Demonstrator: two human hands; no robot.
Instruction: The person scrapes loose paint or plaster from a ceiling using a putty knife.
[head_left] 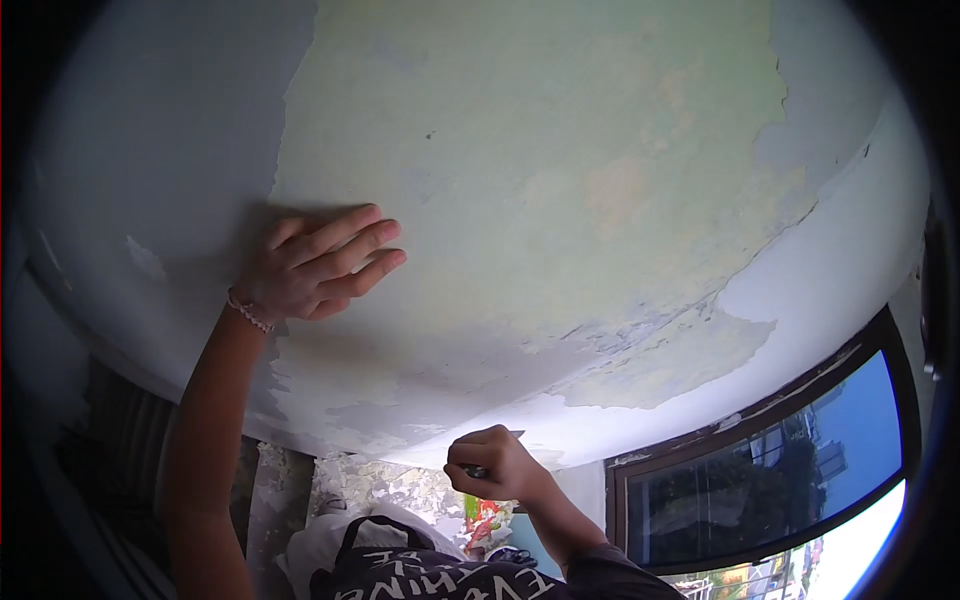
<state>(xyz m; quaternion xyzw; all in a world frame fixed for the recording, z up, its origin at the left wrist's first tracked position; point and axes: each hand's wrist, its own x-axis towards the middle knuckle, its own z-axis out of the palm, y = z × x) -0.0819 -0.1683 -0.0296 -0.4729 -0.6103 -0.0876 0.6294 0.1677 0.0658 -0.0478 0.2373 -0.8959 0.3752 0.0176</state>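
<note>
My left hand (pixel 325 262) rests on the wall (pixel 520 200), its fingers apart and nothing in it, with a beaded bracelet at the wrist. Around it, grey-white paint borders a large greenish area with ragged, peeled edges. My right hand (pixel 494 466) is closed round the dark handle of a small tool, near the lower part of the wall. A thin edge (pixel 516 434) of the tool shows past the knuckles; the rest of it is hidden by the fingers.
At the lower right is a dark-framed window (pixel 740 490). Flakes of paint (pixel 385 482) lie scattered below the wall. Red and green material (pixel 482 518) is near my clothing. A dark slatted object (pixel 125 430) stands at the lower left.
</note>
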